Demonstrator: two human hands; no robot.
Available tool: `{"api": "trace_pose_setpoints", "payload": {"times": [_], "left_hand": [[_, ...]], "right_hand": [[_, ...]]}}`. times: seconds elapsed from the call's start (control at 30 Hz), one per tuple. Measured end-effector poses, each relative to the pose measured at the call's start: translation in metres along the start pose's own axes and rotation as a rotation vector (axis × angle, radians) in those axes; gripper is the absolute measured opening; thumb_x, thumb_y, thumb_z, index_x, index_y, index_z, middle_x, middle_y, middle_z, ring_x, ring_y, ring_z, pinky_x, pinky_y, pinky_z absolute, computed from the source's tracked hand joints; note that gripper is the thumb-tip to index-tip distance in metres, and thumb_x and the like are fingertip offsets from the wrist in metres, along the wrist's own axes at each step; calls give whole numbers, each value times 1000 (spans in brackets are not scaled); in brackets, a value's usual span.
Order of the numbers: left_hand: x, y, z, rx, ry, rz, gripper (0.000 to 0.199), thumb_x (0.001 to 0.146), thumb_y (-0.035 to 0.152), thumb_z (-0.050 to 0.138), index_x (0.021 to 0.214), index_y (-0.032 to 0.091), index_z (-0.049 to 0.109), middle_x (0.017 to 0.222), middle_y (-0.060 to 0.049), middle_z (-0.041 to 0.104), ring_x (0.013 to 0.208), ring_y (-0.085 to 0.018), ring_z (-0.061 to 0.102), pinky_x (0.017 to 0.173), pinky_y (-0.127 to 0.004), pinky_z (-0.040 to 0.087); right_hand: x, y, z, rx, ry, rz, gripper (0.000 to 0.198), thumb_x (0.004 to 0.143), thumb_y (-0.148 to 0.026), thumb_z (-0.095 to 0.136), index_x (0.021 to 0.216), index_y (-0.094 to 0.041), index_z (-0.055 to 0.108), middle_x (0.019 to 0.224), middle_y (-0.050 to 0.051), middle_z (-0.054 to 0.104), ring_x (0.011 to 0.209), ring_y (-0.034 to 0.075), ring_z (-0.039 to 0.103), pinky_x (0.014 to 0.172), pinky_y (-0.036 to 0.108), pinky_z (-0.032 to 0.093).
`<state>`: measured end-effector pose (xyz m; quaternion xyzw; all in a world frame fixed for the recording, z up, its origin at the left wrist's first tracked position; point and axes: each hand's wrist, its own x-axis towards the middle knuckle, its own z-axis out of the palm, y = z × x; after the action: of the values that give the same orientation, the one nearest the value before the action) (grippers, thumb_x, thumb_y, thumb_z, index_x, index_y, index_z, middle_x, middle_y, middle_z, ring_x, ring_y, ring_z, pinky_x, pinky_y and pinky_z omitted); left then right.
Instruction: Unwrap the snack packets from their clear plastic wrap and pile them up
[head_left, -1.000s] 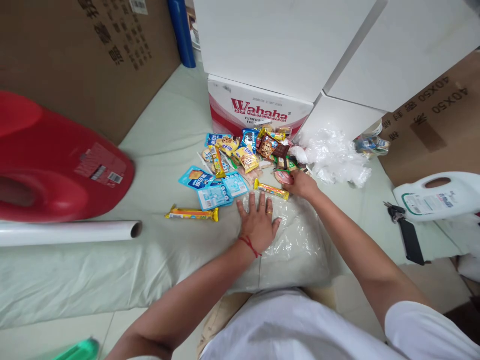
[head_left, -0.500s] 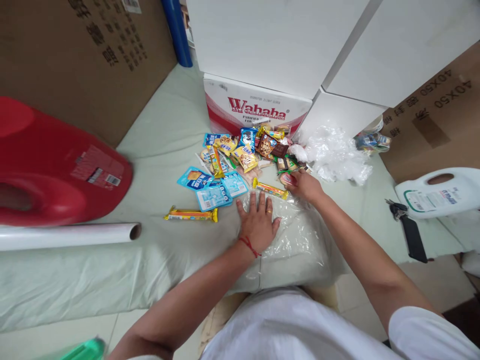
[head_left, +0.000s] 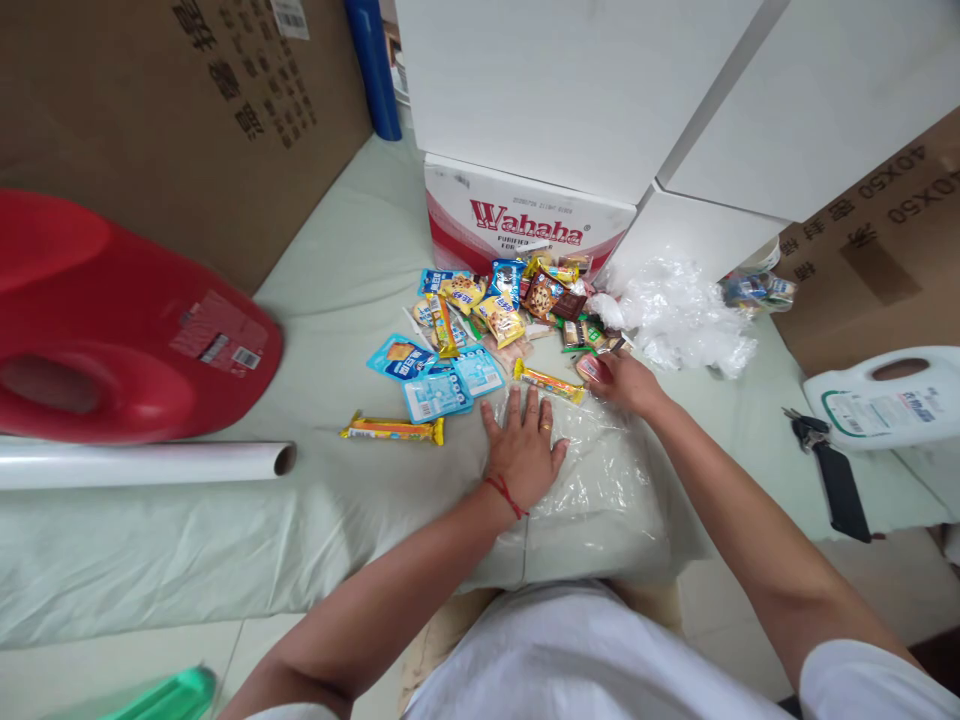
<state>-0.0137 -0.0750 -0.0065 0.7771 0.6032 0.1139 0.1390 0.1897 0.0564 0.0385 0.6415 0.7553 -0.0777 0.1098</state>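
Note:
My left hand (head_left: 523,455) lies flat with spread fingers on a clear plastic bag (head_left: 600,500) at the front of the cloth. The fingers of my right hand (head_left: 631,382) are closed on a small red snack packet (head_left: 591,368), partly hidden by them. Between the two hands sits a yellow snack bar (head_left: 550,381). Another yellow bar (head_left: 394,430) is off to the left. Light blue packets (head_left: 439,396) lie just beyond my left fingertips, and behind them is a pile of mixed snacks, with a yellow cookie packet (head_left: 501,318) on top.
A Wahaha carton (head_left: 525,215) stands behind the pile. Crumpled clear plastic (head_left: 667,315) lies to its right. On the left are a red jug (head_left: 135,320) and a white roll (head_left: 150,465). A white jug (head_left: 892,400) and a black phone-like object (head_left: 841,490) are at right.
The camera view has shifted slightly, so everything appears a little further right. Both hands keep about the same places among the snacks.

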Motion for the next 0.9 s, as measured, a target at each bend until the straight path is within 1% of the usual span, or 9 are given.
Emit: {"api": "trace_pose_setpoints", "payload": {"times": [0.1, 0.23, 0.37, 0.5, 0.57, 0.67, 0.77, 0.83, 0.9], "left_hand": [[0, 0, 0, -1, -1, -2, 69, 102, 54, 38, 159, 16, 43, 171, -17, 31, 159, -43, 18, 120, -82, 3], [0, 0, 0, -3, -2, -7, 68, 102, 55, 38, 159, 19, 44, 171, -16, 30, 160, -42, 17, 121, -80, 2], [1, -1, 1, -6, -7, -7, 68, 103, 54, 37, 159, 17, 43, 171, -18, 30, 159, -43, 17, 120, -82, 3], [1, -1, 1, 5, -6, -5, 68, 103, 54, 36, 159, 16, 44, 171, -18, 31, 159, -43, 18, 119, -83, 2], [0, 0, 2, 17, 0, -6, 67, 103, 54, 36, 159, 17, 44, 171, -18, 31, 159, -42, 19, 119, -82, 2], [0, 0, 2, 26, 13, -3, 67, 103, 54, 36, 159, 18, 45, 171, -18, 31, 159, -42, 21, 119, -82, 3], [0, -1, 1, 23, 14, -2, 67, 103, 54, 36, 159, 18, 45, 170, -18, 32, 158, -43, 21, 119, -82, 3], [0, -1, 1, 17, 12, -1, 66, 103, 54, 37, 158, 19, 45, 170, -17, 32, 159, -42, 21, 120, -81, 2], [0, -1, 0, 9, 7, -1, 66, 103, 54, 38, 158, 19, 45, 170, -17, 32, 159, -42, 20, 121, -80, 2]], "right_hand": [[1, 1, -6, -21, -61, 39, 37, 89, -49, 67, 107, -17, 70, 108, 14, 74, 91, 25, 68, 65, 27, 39], [-4, 12, -27, 1, -15, 66, 33, 85, -49, 70, 96, -18, 71, 96, 13, 75, 80, 24, 67, 61, 28, 36], [1, 20, -57, 251, 73, 56, 35, 77, -46, 75, 96, -17, 71, 85, 6, 72, 72, 20, 62, 61, 27, 38], [44, 4, -71, 660, 293, 47, 42, 77, -46, 72, 104, -14, 69, 89, 4, 71, 73, 18, 62, 65, 27, 44], [74, -11, -70, 708, 409, 81, 39, 77, -45, 71, 102, -14, 67, 91, 5, 71, 77, 19, 62, 67, 28, 46], [100, -39, -66, 689, 452, 132, 34, 80, -44, 68, 99, -16, 65, 93, 6, 71, 80, 21, 62, 71, 30, 48], [89, -65, -58, 633, 408, 20, 31, 82, -46, 66, 98, -19, 62, 92, 6, 71, 79, 22, 61, 73, 31, 48], [65, -74, -50, 597, 377, -107, 33, 83, -48, 65, 100, -20, 61, 90, 5, 71, 77, 21, 60, 73, 30, 47], [39, -72, -40, 605, 372, -167, 35, 84, -50, 65, 103, -20, 59, 90, 4, 70, 77, 20, 59, 73, 29, 46]]}}
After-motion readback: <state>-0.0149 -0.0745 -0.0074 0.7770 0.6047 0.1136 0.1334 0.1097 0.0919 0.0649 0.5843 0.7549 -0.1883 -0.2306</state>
